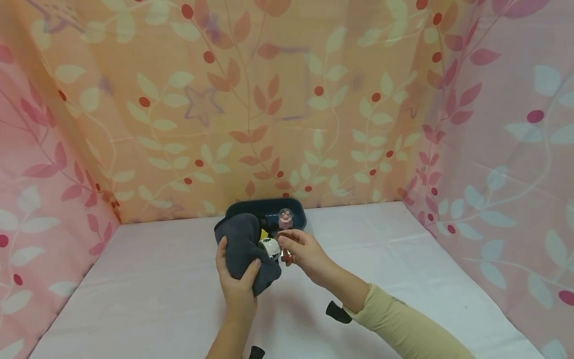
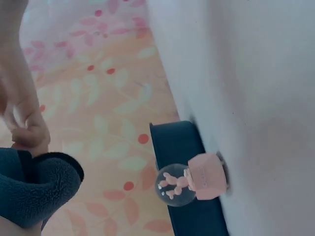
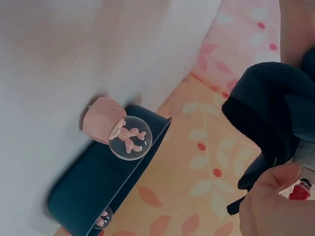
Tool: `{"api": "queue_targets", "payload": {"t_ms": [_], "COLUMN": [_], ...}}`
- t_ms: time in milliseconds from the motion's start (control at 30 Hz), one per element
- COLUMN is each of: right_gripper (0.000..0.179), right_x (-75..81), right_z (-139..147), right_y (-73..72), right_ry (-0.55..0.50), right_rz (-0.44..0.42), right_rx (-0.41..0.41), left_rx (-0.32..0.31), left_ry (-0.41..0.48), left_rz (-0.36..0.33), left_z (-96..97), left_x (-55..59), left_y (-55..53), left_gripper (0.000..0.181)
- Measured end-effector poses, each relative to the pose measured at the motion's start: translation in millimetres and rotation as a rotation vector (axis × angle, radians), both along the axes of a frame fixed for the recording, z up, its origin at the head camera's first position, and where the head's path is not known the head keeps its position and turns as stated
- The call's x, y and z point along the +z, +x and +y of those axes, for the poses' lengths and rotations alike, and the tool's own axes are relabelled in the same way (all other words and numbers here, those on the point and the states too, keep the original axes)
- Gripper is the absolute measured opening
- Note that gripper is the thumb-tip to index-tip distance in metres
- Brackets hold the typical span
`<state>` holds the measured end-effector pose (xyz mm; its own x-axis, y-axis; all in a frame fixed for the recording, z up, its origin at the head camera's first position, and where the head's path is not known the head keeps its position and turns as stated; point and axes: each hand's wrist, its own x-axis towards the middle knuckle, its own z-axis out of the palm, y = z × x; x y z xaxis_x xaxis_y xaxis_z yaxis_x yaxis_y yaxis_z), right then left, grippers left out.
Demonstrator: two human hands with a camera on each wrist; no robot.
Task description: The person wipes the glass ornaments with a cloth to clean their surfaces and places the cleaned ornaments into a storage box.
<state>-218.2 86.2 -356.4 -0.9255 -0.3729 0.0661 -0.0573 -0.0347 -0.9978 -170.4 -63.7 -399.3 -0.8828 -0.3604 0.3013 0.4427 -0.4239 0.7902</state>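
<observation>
My left hand (image 1: 237, 284) grips a dark blue-grey fleece cloth (image 1: 244, 244), thumb on its near side. Black edging and a dark fold of this cloth (image 3: 275, 98) show in the right wrist view. Against it rests a small snow globe (image 1: 270, 248), with a white base marked in dark green and a reddish figure. My right hand (image 1: 309, 257) pinches the globe by its clear part; the right wrist view shows the red figure (image 3: 299, 191) beside the fingers. The cloth partly hides the base.
A dark blue bin (image 1: 296, 205) stands at the back, against the patterned curtain (image 1: 269, 124). Another snow globe (image 1: 285, 219) with a pink figure shows at its right end. In the wrist views, a pink-based snow globe (image 3: 103, 120) stands before the bin on the white tabletop (image 1: 148, 289).
</observation>
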Motion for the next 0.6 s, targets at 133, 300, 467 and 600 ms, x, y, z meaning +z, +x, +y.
{"api": "queue_targets", "payload": {"t_ms": [133, 300, 467, 600], "right_gripper": [0.043, 0.044, 0.048, 0.055], "right_x": [0.2, 0.3, 0.2, 0.4], "right_z": [4, 8, 8, 4], "right_y": [-0.4, -0.6, 1.5, 4.4], "right_ry": [-0.052, -0.068, -0.046, -0.037], "right_rz": [0.030, 0.120, 0.226, 0.214], "right_rx": [0.027, 0.065, 0.083, 0.081], "left_rx": [-0.071, -0.159, -0.122, -0.004], "left_ry": [0.099, 0.138, -0.008, -0.115], "left_rz": [0.027, 0.023, -0.016, -0.014], "left_z": [-4.3, -5.7, 0.5, 5.6], "left_x": [1.3, 4.0, 6.1, 5.2], "left_y": [-0.9, 3.8, 8.1, 7.1], "left_gripper": [0.078, 0.082, 0.095, 0.100]}}
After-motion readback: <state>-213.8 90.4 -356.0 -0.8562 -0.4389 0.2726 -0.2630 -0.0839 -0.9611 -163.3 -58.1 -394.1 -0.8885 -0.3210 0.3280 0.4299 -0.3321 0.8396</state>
